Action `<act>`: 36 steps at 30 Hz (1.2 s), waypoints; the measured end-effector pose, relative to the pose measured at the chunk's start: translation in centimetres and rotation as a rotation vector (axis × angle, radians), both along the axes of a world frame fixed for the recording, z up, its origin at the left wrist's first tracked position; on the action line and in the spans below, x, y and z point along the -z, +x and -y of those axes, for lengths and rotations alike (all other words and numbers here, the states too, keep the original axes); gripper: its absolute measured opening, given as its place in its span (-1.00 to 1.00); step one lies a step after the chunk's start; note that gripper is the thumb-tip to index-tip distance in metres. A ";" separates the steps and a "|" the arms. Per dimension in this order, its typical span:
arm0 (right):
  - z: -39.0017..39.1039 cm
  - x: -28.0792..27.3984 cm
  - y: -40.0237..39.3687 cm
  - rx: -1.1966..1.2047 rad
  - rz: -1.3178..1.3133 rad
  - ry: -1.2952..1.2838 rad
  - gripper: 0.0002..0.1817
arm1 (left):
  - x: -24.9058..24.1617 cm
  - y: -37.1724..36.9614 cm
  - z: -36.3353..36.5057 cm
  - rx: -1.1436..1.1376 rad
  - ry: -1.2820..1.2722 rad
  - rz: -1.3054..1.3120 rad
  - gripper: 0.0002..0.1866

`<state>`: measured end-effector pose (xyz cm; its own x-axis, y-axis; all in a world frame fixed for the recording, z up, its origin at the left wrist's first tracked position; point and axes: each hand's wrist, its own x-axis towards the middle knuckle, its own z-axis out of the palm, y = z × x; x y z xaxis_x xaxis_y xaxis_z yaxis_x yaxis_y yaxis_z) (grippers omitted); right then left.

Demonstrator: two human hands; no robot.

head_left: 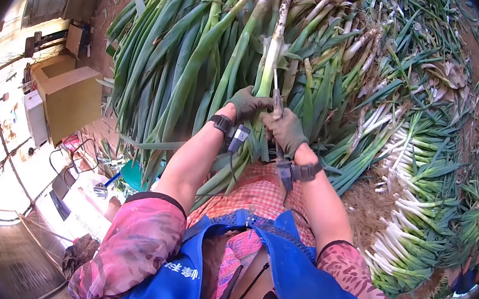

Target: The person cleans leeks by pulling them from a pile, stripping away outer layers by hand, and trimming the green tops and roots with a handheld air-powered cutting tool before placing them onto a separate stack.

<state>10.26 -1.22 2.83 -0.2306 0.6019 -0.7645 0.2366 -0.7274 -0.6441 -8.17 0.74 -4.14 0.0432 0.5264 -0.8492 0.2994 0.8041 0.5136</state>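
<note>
My left hand, in a grey-green glove, is closed round the green part of a large scallion whose white stem points away from me. My right hand, gloved alike, is wrapped round the handle of a metal tool. The tool's thin tip lies against the scallion just beyond my hands. Long green leaves hang down beneath both hands, towards the checked cloth on my lap.
A big heap of untrimmed scallions spreads ahead and to the left. Cleaned white-stemmed scallions lie in a row at the right, beside a pile of cut roots. A cardboard box stands at the left, near a teal object.
</note>
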 end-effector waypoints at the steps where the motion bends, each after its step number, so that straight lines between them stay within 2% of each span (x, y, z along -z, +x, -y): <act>1: -1.3 1.6 -0.1 0.030 -0.100 -0.004 -0.60 | -0.3 0.3 0.4 -0.072 -0.043 0.021 -0.26; 2: -3.5 1.4 -0.3 -0.035 -0.021 0.015 -0.61 | -0.9 0.6 0.8 -0.135 -0.058 0.091 -0.25; 3: -5.2 2.8 -0.8 -0.003 -0.015 -0.001 -0.60 | -1.4 0.9 1.2 -0.199 -0.074 0.161 -0.23; 4: -6.5 8.8 -1.2 -0.134 0.080 0.144 -0.57 | -1.6 1.1 1.6 -0.207 -0.074 0.183 -0.23; 5: -9.0 10.1 -1.5 -0.064 -0.093 0.097 -0.64 | -1.7 1.4 2.0 -0.214 -0.074 0.206 -0.23; 6: -12.0 7.1 -1.7 -0.026 -0.016 -0.014 -0.64 | -1.8 1.7 2.4 -0.222 -0.075 0.229 -0.22; 7: -14.1 11.1 -2.0 -0.132 0.143 0.105 -0.64 | -2.8 2.1 2.3 -0.227 -0.089 0.224 -0.26; 8: -16.1 13.5 -1.8 -0.178 0.110 0.235 -0.64 | -4.0 2.6 1.8 -0.229 -0.094 0.198 -0.27; 10: -16.8 13.0 -1.4 -0.207 0.079 0.259 -0.63 | -4.8 2.7 2.0 -0.224 -0.102 0.175 -0.26; 11: -16.6 12.0 -0.6 -0.190 0.085 0.158 -0.61 | -4.6 2.7 2.1 -0.218 -0.100 0.181 -0.23; 12: -16.3 9.5 0.0 -0.173 0.094 0.061 -0.58 | -4.4 2.7 2.2 -0.211 -0.095 0.189 -0.20; 13: -14.9 6.7 0.8 -0.276 0.142 0.111 -0.57 | -4.0 2.7 2.4 -0.276 -0.120 0.261 -0.23; 14: -12.3 5.7 1.3 -0.199 0.059 0.038 -0.58 | -3.5 2.6 3.0 -0.340 -0.145 0.332 -0.25; 15: -10.5 5.7 1.5 -0.123 -0.025 -0.034 -0.58 | -3.4 2.5 3.4 -0.405 -0.170 0.403 -0.28; 16: -9.9 6.4 1.5 -0.123 0.017 -0.035 -0.58 | -4.9 2.7 3.0 -0.454 -0.217 0.408 -0.38; 18: -9.0 7.6 1.5 -0.118 0.098 -0.043 -0.58 | -4.5 2.4 3.3 -0.440 -0.247 0.480 -0.42; 20: -12.0 9.3 1.4 -0.461 0.180 0.299 -0.56 | -3.7 2.3 3.4 -0.407 -0.267 0.529 -0.45; 22: -12.9 9.9 0.6 -0.270 0.119 0.223 -0.49 | -4.0 2.6 3.2 -0.361 -0.287 0.556 -0.46; 23: -13.4 10.1 0.3 -0.173 0.087 0.190 -0.46 | -4.2 3.4 3.4 -0.277 -0.190 0.531 -0.44; 24: -12.6 11.9 0.3 -0.203 0.076 0.287 -0.44 | -5.1 4.6 3.2 -0.160 -0.100 0.492 -0.44; 25: -12.6 11.0 0.0 -0.231 0.065 0.387 -0.43 | -5.6 5.3 3.0 -0.043 -0.008 0.451 -0.43; 26: -12.3 9.7 1.4 -0.222 0.152 0.333 -0.41 | -2.5 5.1 4.0 0.161 0.071 0.342 -0.39; 27: -11.3 10.6 2.7 -0.114 0.162 0.431 -0.39 | -4.4 4.8 2.7 0.442 0.093 -0.012 -0.23; 29: -10.4 8.4 6.0 0.020 0.172 0.398 -0.47 | -8.1 4.1 -0.4 0.244 0.434 -0.391 -0.25; 31: -10.2 10.2 9.3 0.078 0.201 0.378 -0.57 | -6.9 1.5 -2.9 0.344 0.765 -1.025 -0.25; 33: -10.4 13.1 11.2 -0.128 0.274 0.491 -0.82 | -3.0 -0.6 -4.2 0.482 0.502 -1.193 -0.23; 34: -10.9 11.6 10.3 -0.049 0.229 0.331 -0.86 | -3.1 -1.1 -5.7 0.500 0.358 -1.097 -0.27; 36: -10.3 7.8 8.1 -0.231 0.401 0.272 -0.86 | -3.5 -1.6 -7.7 0.532 0.076 -0.892 -0.33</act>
